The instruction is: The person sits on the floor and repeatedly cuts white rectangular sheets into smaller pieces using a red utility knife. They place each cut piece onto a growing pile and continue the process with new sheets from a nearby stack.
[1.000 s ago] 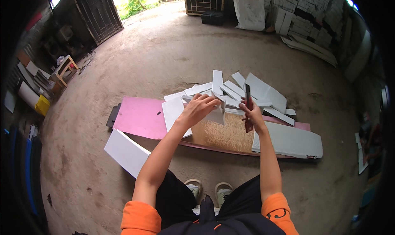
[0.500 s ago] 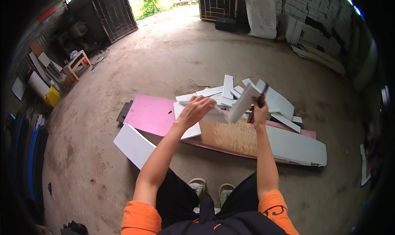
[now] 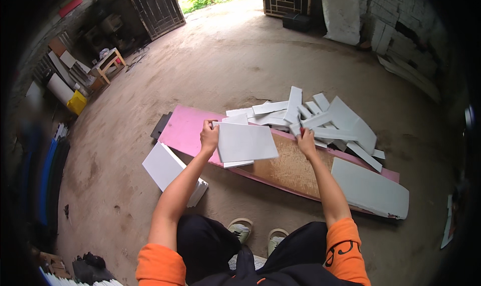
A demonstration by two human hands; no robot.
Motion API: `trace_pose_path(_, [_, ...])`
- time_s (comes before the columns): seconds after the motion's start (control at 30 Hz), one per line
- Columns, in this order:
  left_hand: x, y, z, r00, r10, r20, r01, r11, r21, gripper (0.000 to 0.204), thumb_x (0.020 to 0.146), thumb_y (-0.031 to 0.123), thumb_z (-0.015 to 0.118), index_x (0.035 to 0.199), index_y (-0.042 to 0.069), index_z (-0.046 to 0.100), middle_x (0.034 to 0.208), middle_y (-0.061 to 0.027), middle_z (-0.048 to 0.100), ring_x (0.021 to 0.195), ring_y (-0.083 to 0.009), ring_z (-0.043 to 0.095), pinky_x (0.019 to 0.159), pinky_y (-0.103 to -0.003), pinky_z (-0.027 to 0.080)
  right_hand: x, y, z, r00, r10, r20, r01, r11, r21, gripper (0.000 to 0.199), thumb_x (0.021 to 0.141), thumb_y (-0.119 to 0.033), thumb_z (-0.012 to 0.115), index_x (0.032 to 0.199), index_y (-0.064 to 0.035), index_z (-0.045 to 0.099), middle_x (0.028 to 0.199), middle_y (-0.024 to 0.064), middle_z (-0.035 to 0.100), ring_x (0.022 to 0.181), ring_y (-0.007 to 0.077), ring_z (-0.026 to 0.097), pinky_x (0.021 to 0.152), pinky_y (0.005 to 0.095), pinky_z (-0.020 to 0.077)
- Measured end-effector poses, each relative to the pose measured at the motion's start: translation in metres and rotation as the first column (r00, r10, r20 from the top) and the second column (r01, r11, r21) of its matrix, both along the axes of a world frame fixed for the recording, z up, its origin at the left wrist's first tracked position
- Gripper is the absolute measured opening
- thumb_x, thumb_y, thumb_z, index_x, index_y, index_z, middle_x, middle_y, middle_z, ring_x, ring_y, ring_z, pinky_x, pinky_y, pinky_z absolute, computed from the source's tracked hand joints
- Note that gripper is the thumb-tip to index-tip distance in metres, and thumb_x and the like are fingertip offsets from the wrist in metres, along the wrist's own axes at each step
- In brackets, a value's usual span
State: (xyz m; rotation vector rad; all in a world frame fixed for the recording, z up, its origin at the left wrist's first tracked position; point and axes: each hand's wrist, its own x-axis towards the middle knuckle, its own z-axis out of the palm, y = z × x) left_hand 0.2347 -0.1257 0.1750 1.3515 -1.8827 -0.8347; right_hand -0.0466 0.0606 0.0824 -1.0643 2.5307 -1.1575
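- I see the person's left hand [image 3: 209, 135] gripping a flat white board [image 3: 248, 143] by its left edge, near the top corner. The board is at the person's 12 o'clock.
- The right hand [image 3: 306, 139], at 1 o'clock, is closed around a red-handled cutter [image 3: 302, 131].
- Under the held board, another white board [image 3: 236, 118] peeks out.
- A brown board [image 3: 288, 163] sits between 12 and 1, with a pink sheet [image 3: 181, 125] at 11.
- White strips [image 3: 293, 105] lie in a messy pile at 1.
- A white panel [image 3: 371, 185] lies at 2.
- White boards [image 3: 165, 168] are stacked between 10 and 11.
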Motion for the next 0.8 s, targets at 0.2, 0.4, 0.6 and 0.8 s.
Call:
trace_pose_path(0.2, [0.042,0.018,-0.019,0.885,0.223,-0.410,0.088,0.783,0.615,0.030,0.079,0.011,0.052,0.103,0.002,0.037,0.095,-0.0108,0.048,0.079,-0.0209,0.056,0.073,-0.036,0.052,0.042,0.007,-0.088,0.982,0.114,0.149,-0.166,0.894,0.416,0.045,0.077,-0.016,0.060,0.114,0.0022,0.041,0.117,0.0335,0.035,0.108,0.0483,0.041,0.090,0.0482,0.0364])
trace_pose_path(0.4, [0.086,0.029,-0.022,0.743,0.353,-0.569,0.115,0.770,0.627,0.023,0.081,0.010,0.052,0.098,0.003,0.038,0.096,-0.0108,0.047,0.082,-0.0227,0.055,0.072,-0.037,0.053,0.051,0.017,-0.102,0.981,0.169,0.097,-0.195,0.848,0.493,0.054,0.075,-0.015,0.061,0.121,0.0004,0.036,0.122,0.0326,0.032,0.109,0.0512,0.038,0.092,0.0525,0.0336])
trace_pose_path(0.6, [0.100,0.058,-0.004,0.464,0.351,-0.813,0.217,0.845,0.488,0.022,0.081,0.011,0.054,0.094,0.006,0.038,0.095,-0.0080,0.046,0.088,-0.0184,0.052,0.082,-0.034,0.048,0.074,-0.051,-0.040,0.860,0.369,0.352,-0.443,0.883,0.156,0.057,0.086,-0.034,0.052,0.126,0.0012,0.033,0.117,0.0215,0.045,0.098,0.0302,0.054,0.081,0.0390,0.0451])
trace_pose_path(0.8, [0.206,0.100,-0.007,0.375,0.366,-0.852,0.028,0.914,0.405,0.023,0.079,0.012,0.058,0.093,0.009,0.040,0.098,-0.0057,0.048,0.093,-0.0135,0.050,0.084,-0.028,0.043,0.260,-0.105,0.084,0.275,0.553,0.786,-0.546,0.763,-0.345,0.049,0.089,-0.025,0.050,0.127,0.0023,0.035,0.110,0.0150,0.052,0.089,0.0193,0.057,0.077,0.0310,0.0472])
